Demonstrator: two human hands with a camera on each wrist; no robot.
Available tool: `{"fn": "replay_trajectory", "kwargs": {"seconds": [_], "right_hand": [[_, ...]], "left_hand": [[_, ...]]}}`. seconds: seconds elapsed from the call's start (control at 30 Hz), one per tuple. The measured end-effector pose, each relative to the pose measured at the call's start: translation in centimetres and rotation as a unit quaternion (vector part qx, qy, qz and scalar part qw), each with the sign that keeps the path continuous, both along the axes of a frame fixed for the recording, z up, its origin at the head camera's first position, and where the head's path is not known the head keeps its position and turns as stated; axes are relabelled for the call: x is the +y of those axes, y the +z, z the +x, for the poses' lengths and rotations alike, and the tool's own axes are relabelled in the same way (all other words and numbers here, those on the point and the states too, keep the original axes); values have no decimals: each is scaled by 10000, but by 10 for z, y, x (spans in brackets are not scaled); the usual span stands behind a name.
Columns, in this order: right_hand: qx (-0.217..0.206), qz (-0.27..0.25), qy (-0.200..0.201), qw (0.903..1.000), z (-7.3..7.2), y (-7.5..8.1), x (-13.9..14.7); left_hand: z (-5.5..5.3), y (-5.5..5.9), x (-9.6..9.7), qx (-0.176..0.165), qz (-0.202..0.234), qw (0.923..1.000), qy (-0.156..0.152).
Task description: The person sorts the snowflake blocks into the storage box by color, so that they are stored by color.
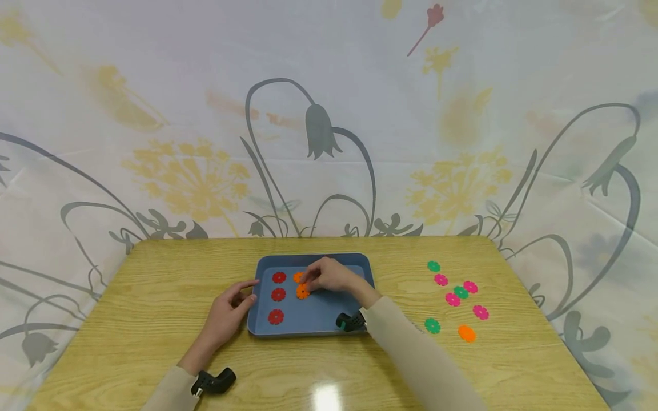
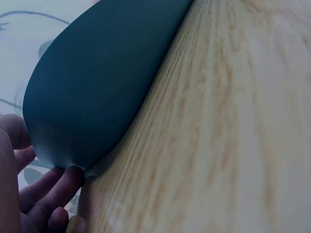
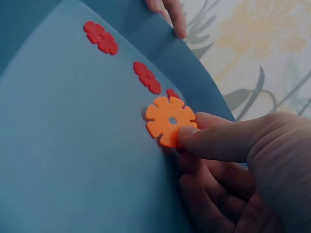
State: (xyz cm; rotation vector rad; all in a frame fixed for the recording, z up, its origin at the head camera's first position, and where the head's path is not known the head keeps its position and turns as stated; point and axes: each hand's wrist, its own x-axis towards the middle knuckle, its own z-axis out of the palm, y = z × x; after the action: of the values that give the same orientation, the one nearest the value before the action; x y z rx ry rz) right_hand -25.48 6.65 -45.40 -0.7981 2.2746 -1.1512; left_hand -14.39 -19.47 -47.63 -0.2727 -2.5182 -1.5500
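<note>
A blue tray (image 1: 313, 331) lies on the table and holds three red flower-shaped discs (image 1: 278, 294) in a column on its left side. Thumb and forefinger of my right hand (image 1: 329, 275) pinch an orange flower-shaped disc (image 3: 170, 119) by its edge, above the tray floor. Just behind it in the head view is another orange disc (image 1: 299, 277), partly covered by the hand. My left hand (image 1: 228, 308) holds the tray's left side, with fingertips over the rim and other fingers (image 2: 60, 189) against the outer wall.
Right of the tray, several green discs (image 1: 433, 325) and pink discs (image 1: 480, 312) are scattered on the wooden table (image 1: 195, 257). An orange disc (image 1: 466, 333) lies nearest the front among them. A flower-printed cloth (image 1: 329, 188) hangs behind the table.
</note>
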Motion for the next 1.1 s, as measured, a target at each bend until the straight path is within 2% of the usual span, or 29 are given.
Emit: {"fn": "replay_trajectory", "kwargs": {"seconds": [0.1, 0.23, 0.47, 1.1], "right_hand": [[-99, -31, 13, 9999, 0, -2, -1], [-200, -77, 48, 9998, 1, -3, -1], [-206, -45, 48, 9998, 3, -4, -1], [-143, 204, -196, 9995, 5, -3, -3]], "left_hand": [[-5, -12, -5, -72, -8, 10000, 53], [-7, -16, -7, -32, 10, 10000, 19], [-8, -17, -7, 32, -48, 10000, 2], [-7, -16, -7, -57, -10, 10000, 12]]}}
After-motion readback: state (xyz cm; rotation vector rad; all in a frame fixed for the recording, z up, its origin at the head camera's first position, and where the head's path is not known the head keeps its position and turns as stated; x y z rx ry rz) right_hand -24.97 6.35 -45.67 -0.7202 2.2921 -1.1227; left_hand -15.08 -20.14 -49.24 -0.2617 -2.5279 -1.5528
